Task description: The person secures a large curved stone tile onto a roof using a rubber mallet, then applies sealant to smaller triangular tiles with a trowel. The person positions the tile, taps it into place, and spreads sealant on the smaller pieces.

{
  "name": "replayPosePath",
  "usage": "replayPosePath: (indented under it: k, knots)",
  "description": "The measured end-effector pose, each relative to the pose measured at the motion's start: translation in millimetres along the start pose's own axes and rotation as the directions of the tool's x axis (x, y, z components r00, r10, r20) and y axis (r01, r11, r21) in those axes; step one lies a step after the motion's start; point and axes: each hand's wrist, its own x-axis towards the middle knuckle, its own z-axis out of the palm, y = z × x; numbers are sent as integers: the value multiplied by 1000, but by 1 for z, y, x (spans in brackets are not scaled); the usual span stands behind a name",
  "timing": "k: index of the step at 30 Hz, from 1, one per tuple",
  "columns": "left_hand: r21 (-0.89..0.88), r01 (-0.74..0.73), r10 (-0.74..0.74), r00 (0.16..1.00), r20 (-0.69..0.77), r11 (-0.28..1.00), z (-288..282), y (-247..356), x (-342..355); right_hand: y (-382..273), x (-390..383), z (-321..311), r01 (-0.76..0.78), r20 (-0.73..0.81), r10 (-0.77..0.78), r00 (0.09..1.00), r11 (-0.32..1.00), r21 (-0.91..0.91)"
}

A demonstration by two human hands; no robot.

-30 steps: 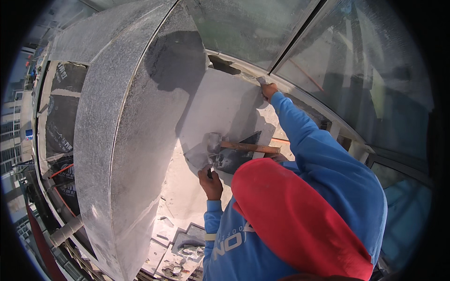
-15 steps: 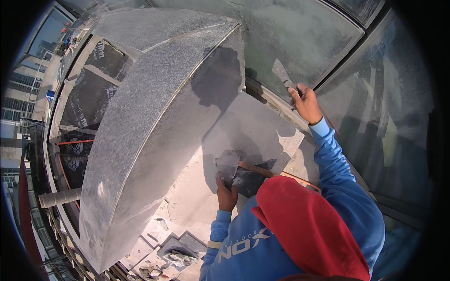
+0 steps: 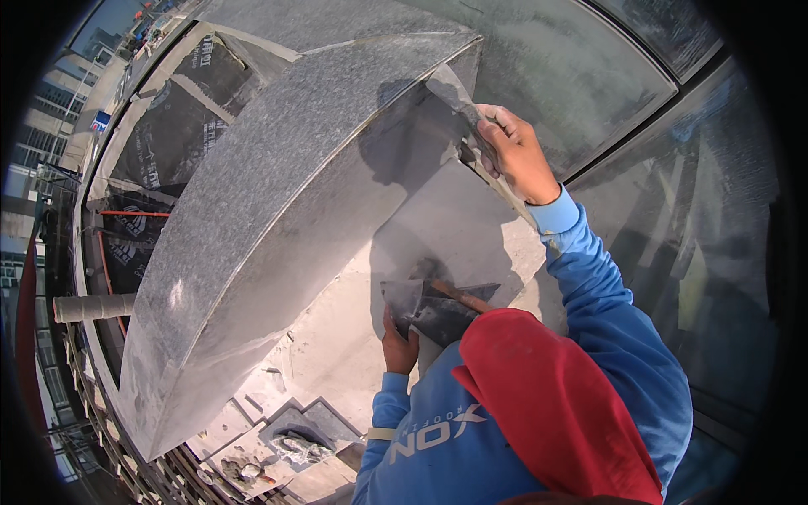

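My right hand [image 3: 518, 156] is closed round a putty knife [image 3: 454, 93]. Its blade lies at the upper end of the grey stone-clad ridge [image 3: 286, 194], by the edge joint. Lower down, my left hand [image 3: 400, 345] grips the edge of a flat grey plate [image 3: 402, 296], partly hiding it. Beside the plate is a dark, angular holder [image 3: 446, 318], with a brown wooden handle [image 3: 459, 295] sticking out of it. What the handle belongs to cannot be made out. A grey slab [image 3: 454, 215] lies between my hands.
Large dusty glass panels [image 3: 581, 76] stand at the right. Loose tiles [image 3: 332, 425] and debris lie on the floor at the lower left. Dark membrane sheeting [image 3: 160, 139] and a wrapped pipe [image 3: 93, 308] are beyond the ridge. Red cloth [image 3: 547, 387] hangs over my blue sleeves' middle.
My right hand has moved left with the putty knife, from in front of the glass to the ridge's upper edge. My left hand keeps its hold on the plate. The view has shifted slightly.
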Motion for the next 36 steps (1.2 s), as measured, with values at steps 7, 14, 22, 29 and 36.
replayPosePath:
  k: [7,14,22,29,36]
  knots:
    - [-26,72,-72,997,-17,997,-11,-15,-5,-7,-7,50,-64,-59,80,995,970,235]
    - [-74,-8,2,997,-75,997,-13,-44,-10,-25,-16,89,-20,-66,21,998,1000,13]
    - [-90,-65,57,995,-80,994,-14,-63,-15,-49,-56,146,-132,90,150,985,976,-176]
    - [-127,-97,82,990,-118,987,-17,-74,-14,-59,-81,169,-136,255,174,951,978,-158]
    - [-143,41,-58,992,-114,989,-20,-78,-23,-46,-129,118,113,406,19,914,948,-298]
